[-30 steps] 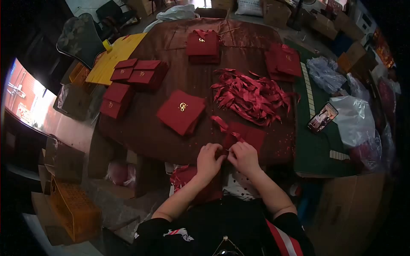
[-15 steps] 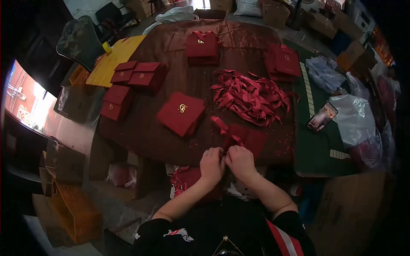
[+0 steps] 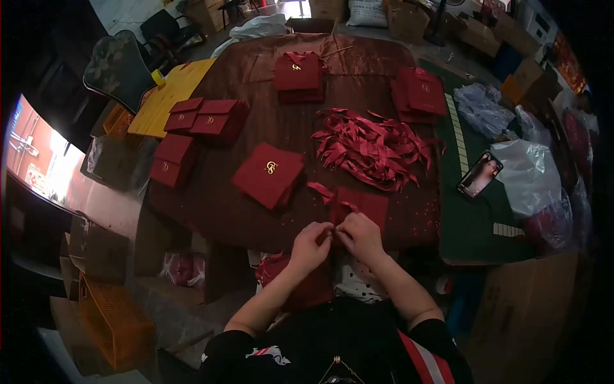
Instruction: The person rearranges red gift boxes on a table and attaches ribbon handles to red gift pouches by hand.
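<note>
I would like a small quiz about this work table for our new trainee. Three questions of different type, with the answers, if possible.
1. Multiple choice: What is on top of the red stack left of the ribbon pile?
A) Green stripe
B) Gold emblem
C) White button
2. True or false: The phone lies to the right of the ribbon pile.
3. Fill in "near" or "far": The left hand and right hand are close together at the table's ____ side.

Key: 1 B; 2 true; 3 near
</note>
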The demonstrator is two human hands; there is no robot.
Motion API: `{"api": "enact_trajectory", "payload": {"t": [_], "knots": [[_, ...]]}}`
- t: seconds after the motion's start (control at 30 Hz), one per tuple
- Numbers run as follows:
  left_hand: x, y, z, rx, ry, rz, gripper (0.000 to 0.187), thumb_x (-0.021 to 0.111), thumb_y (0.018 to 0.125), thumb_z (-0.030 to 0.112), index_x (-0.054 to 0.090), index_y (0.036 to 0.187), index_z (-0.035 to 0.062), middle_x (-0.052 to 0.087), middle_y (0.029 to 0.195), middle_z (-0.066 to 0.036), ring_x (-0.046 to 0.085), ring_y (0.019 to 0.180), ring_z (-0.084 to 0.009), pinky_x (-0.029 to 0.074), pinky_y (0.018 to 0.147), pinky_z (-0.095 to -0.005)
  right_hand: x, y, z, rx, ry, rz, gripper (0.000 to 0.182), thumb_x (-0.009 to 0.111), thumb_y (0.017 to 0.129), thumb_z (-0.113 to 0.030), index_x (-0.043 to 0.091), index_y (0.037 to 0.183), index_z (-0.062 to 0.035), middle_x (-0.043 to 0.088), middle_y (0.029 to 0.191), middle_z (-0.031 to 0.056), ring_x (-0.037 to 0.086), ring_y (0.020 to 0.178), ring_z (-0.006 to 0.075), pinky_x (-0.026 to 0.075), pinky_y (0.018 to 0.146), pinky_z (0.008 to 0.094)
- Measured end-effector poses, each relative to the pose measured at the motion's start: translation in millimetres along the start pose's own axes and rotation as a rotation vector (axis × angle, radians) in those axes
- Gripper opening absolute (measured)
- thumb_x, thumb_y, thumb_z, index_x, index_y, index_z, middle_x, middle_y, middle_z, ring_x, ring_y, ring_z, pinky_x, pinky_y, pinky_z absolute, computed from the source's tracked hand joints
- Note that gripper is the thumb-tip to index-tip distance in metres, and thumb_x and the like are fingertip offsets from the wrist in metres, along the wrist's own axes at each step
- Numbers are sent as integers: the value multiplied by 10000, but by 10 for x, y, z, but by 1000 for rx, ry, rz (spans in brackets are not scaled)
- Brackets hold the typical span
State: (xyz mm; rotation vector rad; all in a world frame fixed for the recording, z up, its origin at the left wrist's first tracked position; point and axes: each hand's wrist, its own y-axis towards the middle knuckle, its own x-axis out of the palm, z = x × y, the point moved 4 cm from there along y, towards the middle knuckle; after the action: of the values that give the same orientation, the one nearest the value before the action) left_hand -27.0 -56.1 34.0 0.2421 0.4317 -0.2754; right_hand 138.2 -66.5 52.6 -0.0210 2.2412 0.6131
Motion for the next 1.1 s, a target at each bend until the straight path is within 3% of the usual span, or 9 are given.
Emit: {"api": "enact_trajectory", "payload": {"t": [0.1, 0.13, 0.27, 0.4, 0.57, 0.77, 0.97, 1.03, 1.1], "knots": [[-131, 40, 45, 107, 340, -18, 291, 677, 876, 47, 684, 1166, 62, 603, 1039, -121, 600, 986, -292, 502, 860, -374, -106, 2, -3, 49, -48, 54, 172, 801, 708, -109, 719, 859, -107, 581, 907, 65, 586, 902, 274, 511, 727, 390], [-114, 58, 52, 19, 346, -56, 301, 669, 884, 41, 696, 1181, 81, 565, 1043, -104, 564, 1033, -273, 480, 908, -361, -57, -18, 38, 78, -8, 48, 153, 812, 704, -120, 738, 838, -121, 560, 920, 55, 562, 919, 260, 500, 763, 382], [-65, 226, -194, -92, -4, -213, 276, 664, 912, 69, 718, 1183, 80, 581, 1022, -95, 589, 978, -250, 497, 855, -345, -5, -37, 211, 144, 114, 100, 147, 820, 707, -129, 754, 838, -120, 568, 915, 55, 561, 902, 254, 487, 786, 370], [-81, 299, -57, -165, 67, -218, 266, 698, 831, 84, 743, 1093, 92, 630, 961, -112, 644, 906, -302, 528, 786, -382, -7, -48, 264, 92, 163, 81, 140, 843, 744, -142, 759, 850, -104, 557, 899, 37, 547, 884, 236, 491, 757, 363], [35, 265, -73, 59, 206, -64, 186, 701, 822, 92, 736, 1004, 81, 621, 953, -102, 638, 911, -317, 536, 752, -408, -40, -39, 308, 99, 234, 58, 167, 850, 744, -151, 758, 877, -108, 570, 928, 38, 557, 908, 244, 494, 782, 369], [-111, 148, 85, 343, 492, 45, 112, 697, 814, 35, 698, 912, 88, 594, 974, -90, 605, 913, -312, 528, 715, -425, -112, -164, 490, 214, 476, 201, 348, 817, 822, -126, 669, 1136, -99, 574, 1085, 76, 568, 1006, 242, 480, 877, 375], [-1044, -233, -69, 117, 675, 284, 59, 683, 813, 54, 657, 846, 96, 573, 933, -84, 581, 898, -325, 507, 723, -443, -188, -192, 607, 314, 433, 245, 285, 782, 846, -124, 664, 1104, -92, 568, 1108, 75, 567, 986, 233, 488, 849, 363], [-1044, -359, -96, 50, 606, 196, 152, 697, 810, 56, 666, 953, 95, 571, 1014, -105, 568, 962, -343, 505, 783, -453, -154, -182, 574, 338, 487, 192, 273, 777, 851, -129, 665, 1098, -92, 569, 1105, 75, 568, 982, 230, 489, 837, 356], [-982, -358, 100, 105, 602, 163, 548, 765, 793, 201, 566, 1297, 113, 498, 1315, -164, 477, 1204, -399, 435, 991, -486, -165, -148, 525, 268, 474, 195, 235, 768, 862, -130, 673, 1070, -77, 576, 1087, 73, 572, 968, 221, 489, 813, 341]]}}
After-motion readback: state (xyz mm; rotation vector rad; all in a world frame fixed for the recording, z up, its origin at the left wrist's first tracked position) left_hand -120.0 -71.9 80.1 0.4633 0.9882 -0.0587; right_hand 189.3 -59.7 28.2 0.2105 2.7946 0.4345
